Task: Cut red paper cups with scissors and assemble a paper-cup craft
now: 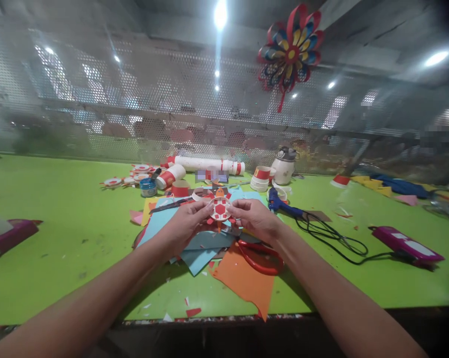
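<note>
Between my two hands I hold a small paper turtle [220,210], its round white shell marked with red patches, with an orange head and tail and red legs. My left hand [194,219] pinches the shell's left edge, and my right hand [252,216] pinches its right edge. Beneath them lie light blue paper sheets [198,242] and an orange sheet [245,278] with a cut edge. Red-handled scissors [263,263] rest under my right wrist, partly hidden by it.
Finished-looking paper turtles [112,182] lie at the back left near a blue jar [148,187]. Stacked paper cups [261,178] and a white bottle [284,166] stand behind. To the right are a blue glue gun [282,201], its black cable and a purple power strip [407,244].
</note>
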`<state>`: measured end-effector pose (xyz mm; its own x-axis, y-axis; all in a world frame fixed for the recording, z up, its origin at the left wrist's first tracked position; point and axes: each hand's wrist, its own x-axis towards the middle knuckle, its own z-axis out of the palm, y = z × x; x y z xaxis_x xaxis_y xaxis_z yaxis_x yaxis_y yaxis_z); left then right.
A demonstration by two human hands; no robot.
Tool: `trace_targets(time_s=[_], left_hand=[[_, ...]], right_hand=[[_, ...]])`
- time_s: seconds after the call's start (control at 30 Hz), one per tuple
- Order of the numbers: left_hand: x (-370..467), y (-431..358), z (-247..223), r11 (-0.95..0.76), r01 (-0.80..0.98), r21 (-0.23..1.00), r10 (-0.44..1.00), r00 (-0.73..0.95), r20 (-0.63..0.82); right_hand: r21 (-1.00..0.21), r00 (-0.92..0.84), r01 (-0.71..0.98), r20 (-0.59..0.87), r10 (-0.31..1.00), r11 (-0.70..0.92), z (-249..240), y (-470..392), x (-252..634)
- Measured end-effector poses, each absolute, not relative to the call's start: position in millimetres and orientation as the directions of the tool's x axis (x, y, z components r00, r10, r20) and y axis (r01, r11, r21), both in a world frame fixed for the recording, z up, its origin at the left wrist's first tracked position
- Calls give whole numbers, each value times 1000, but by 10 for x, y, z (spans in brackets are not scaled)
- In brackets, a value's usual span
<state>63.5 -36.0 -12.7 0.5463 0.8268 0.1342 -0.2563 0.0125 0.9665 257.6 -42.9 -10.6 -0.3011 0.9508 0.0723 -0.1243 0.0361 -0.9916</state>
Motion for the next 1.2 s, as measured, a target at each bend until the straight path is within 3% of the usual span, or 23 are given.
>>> trace_targets(time_s=[0.17,0.33,0.5,0.7,1.2], left_hand=[[656,-398,-122,-69,-214,974,834,524,175],[649,-367,-196,-175,-107,979,829,520,206],[641,-351,-217,-215,-141,966,782,567,257],[645,-393,-158,-365,77,928,833,473,288],[662,-395,-177,-466,-41,884,747,517,418]], right_hand=[[-987,-296,-86,158,942,138,-31,-462,2598],[-965,-184,-18,259,948,260,-20,-461,2581],[-959,-165,28,275,947,284,-18,-476,2542],[-953,-205,50,282,937,298,-2,-509,2523],[-887,-306,93,408,860,453,115,-588,2610]])
